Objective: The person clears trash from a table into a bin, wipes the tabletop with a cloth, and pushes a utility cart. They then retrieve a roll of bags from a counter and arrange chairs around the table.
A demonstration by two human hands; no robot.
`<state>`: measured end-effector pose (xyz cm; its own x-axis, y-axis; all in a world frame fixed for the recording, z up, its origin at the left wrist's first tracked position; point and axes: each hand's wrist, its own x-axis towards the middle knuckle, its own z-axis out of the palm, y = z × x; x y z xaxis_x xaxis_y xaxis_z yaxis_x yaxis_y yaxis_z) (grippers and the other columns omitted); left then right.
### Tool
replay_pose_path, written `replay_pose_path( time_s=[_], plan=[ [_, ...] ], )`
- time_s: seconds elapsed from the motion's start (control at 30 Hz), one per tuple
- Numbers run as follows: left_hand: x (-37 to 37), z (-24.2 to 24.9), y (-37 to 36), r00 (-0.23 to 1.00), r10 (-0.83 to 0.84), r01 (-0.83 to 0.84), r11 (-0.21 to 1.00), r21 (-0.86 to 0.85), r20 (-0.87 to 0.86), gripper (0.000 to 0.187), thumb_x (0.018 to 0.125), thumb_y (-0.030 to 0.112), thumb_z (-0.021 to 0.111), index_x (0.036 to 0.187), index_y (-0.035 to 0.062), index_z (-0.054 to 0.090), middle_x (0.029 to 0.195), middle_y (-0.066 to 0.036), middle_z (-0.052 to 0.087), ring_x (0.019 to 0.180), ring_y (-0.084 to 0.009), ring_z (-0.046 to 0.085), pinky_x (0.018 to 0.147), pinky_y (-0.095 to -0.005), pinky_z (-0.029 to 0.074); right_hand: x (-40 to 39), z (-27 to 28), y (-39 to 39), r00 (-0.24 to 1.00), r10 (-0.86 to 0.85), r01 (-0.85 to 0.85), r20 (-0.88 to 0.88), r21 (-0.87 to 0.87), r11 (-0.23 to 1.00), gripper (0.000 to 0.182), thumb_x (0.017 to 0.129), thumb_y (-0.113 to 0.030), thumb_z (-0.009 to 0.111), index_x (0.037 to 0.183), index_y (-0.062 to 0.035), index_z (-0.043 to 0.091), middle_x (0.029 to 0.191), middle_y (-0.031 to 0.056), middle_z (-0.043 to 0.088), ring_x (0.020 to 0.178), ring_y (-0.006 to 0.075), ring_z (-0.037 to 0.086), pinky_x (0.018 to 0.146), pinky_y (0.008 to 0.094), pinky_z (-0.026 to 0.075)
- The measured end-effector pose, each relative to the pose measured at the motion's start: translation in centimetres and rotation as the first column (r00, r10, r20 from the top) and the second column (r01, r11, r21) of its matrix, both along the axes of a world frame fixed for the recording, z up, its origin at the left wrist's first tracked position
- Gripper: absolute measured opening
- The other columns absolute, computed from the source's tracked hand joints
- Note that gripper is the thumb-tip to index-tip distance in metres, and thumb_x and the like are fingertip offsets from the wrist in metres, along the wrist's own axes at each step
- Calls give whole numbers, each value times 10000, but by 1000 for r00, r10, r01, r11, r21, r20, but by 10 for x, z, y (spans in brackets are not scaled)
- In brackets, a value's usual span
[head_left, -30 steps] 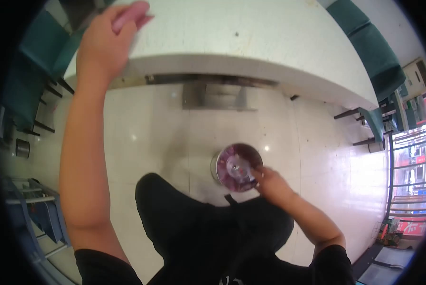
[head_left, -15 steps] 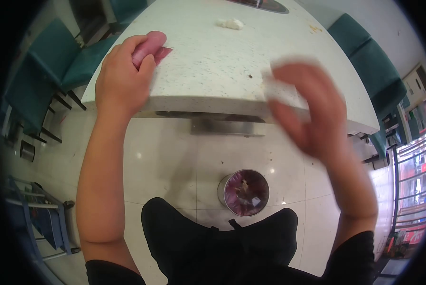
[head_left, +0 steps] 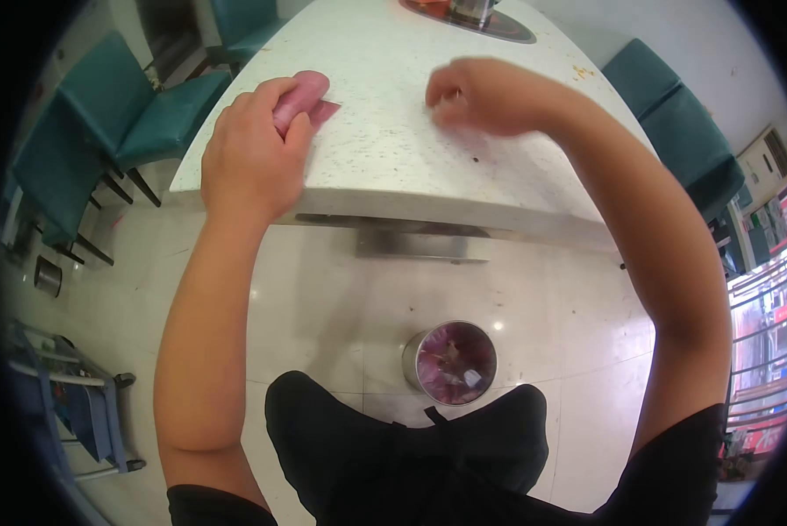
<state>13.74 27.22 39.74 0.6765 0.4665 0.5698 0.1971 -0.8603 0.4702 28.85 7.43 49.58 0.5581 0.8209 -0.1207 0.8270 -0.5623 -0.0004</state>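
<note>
On the left of the pale speckled tabletop (head_left: 384,149), my left hand (head_left: 251,162) is wrapped round a roll of pink plastic bags (head_left: 307,91). A thin flap of the pink plastic sticks out beside my thumb. My right hand (head_left: 490,96) is over the middle of the table, its fingers curled in and slightly blurred. A trace of white shows at its fingertips, where a crumpled white tissue lay; the rest is hidden by the hand. A small dark speck (head_left: 476,159) lies on the tabletop just below it.
A metal bin (head_left: 453,364) with a pink liner and some rubbish stands on the floor near my knees. Yellowish crumbs (head_left: 584,72) lie on the right of the table. A round hob (head_left: 507,28) bears a metal pot (head_left: 472,10). Green chairs (head_left: 104,88) flank both sides; a trolley (head_left: 69,394) stands left.
My right hand has swept left and away from me to where the white tissue lay, its fingers curling; the tissue is out of sight. My left hand keeps the roll. The view shifted slightly.
</note>
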Motion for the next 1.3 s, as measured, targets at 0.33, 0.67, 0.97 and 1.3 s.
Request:
replay_pose_path(
  time_s=[0.33, 0.67, 0.97, 1.3],
  plan=[
    [1, -1, 1, 999, -21, 20, 999, 32, 35, 384, 899, 259, 580, 1253, 111, 610, 1191, -147, 650, 1105, -335, 606, 958, -396, 467, -152, -57, -158, 963, 185, -215, 198, 146, 966, 171, 825, -80, 653, 990, -48, 626, 1076, 124, 593, 1014, 313, 580, 840, 382, 513],
    [9, -6, 12, 995, -72, 69, 997, 40, 71, 383, 922, 285, 584, 1268, 124, 618, 1167, -124, 684, 1071, -315, 639, 932, -364, 480, -197, -138, -222, 972, -73, 80, -225, 22, 997, 440, 811, -176, 723, 1225, -85, 604, 1263, 151, 576, 1181, 351, 563, 978, 417, 481],
    [39, -2, 7, 985, -132, 125, 990, 66, 113, 190, 880, 268, 645, 986, 118, 689, 902, -107, 694, 823, -351, 628, 746, -492, 471, -200, -204, -236, 839, 15, -93, -544, -117, 989, 342, 804, -249, 716, 1094, -74, 665, 1023, 136, 661, 933, 333, 645, 815, 453, 532],
    [-23, 66, -4, 993, -110, 121, 910, -396, 52, 370, 856, 118, 632, 1220, 66, 591, 1078, -131, 606, 1028, -329, 531, 936, -440, 423, -268, 5, -140, 592, 133, -300, -795, -64, 952, 342, 884, -215, 652, 1161, -14, 645, 1091, 223, 661, 1018, 412, 617, 889, 456, 497]
  ],
)
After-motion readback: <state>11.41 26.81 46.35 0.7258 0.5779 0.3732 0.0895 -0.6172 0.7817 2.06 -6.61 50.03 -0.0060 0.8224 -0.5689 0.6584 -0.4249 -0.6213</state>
